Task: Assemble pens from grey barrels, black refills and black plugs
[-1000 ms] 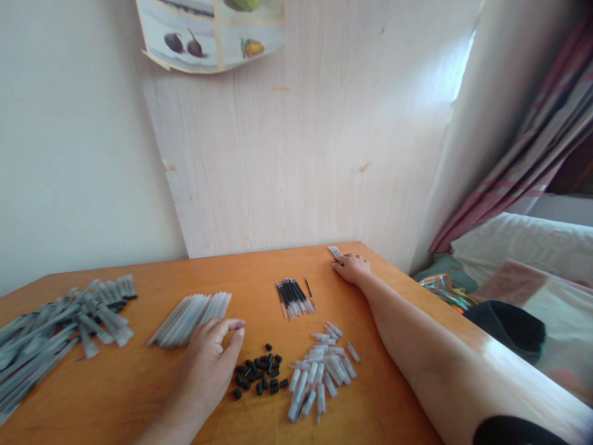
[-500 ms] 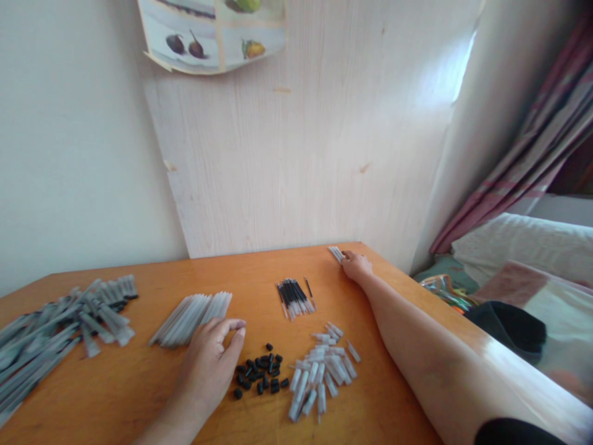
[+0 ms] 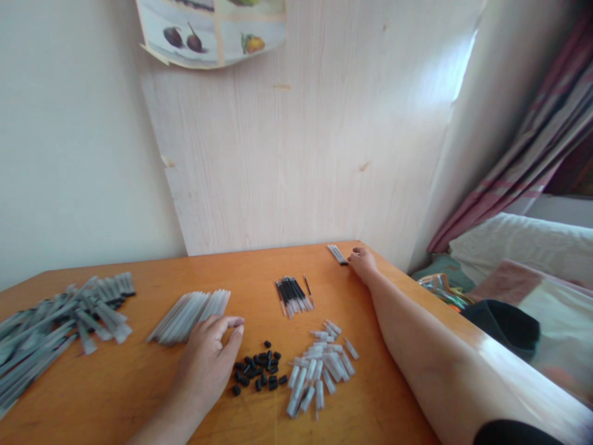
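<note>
My right hand (image 3: pixel 364 264) reaches to the far right of the table, its fingers apart and holding nothing. Just left of its fingertips lies a small row of clear pens with black ends (image 3: pixel 337 254). My left hand (image 3: pixel 210 346) rests near the table's middle, loosely curled, thumb and index tips close with a gap behind them, nothing visible in it. Clear pen barrels (image 3: pixel 192 315) lie behind it, partly covered by its fingers. To its right are small black plugs (image 3: pixel 262 366) and, further right, a pile of translucent pen tips (image 3: pixel 319 368).
Black ink refills (image 3: pixel 293 295) lie mid-table, one apart (image 3: pixel 308 286). A heap of clear pieces with black ends (image 3: pixel 69 321) covers the left side. Beyond the table's right edge are a black bin-like container (image 3: pixel 503 330) and a bed (image 3: pixel 551 290). A board (image 3: pixel 306 173) stands behind the table.
My right hand has let go of the row of pens and drawn slightly right, so their black ends show. My left hand has hardly moved; the view has shifted a little.
</note>
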Motion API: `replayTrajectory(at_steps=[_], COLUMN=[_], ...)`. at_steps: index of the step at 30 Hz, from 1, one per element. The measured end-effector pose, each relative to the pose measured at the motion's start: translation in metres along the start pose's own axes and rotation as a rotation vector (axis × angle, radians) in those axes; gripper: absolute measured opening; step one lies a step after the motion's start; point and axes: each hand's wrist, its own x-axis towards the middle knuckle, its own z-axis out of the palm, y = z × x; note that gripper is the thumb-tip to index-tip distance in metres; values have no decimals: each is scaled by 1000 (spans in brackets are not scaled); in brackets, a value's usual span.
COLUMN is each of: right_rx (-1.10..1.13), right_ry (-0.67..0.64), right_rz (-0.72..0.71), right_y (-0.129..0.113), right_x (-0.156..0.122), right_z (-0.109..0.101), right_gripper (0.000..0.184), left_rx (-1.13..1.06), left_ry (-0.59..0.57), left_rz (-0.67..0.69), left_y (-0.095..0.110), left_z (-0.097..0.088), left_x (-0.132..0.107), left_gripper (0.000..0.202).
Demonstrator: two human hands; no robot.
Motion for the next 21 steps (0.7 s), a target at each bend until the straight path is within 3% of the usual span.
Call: replayTrajectory(at_steps=[9, 21], right_rx=[63, 13], right_ry=[-104, -145], right_rz=[-37, -67], right_y=[-4, -3], right_x=[-6, -4], right_z=[-4, -2], right_gripper=[54, 56], left_rx=[2, 1], left_ry=[-2, -7], left_rz=[-1, -4], left_y=[0, -2], left_z=[0, 1], left_x=[0, 0], left_gripper=[28, 30])
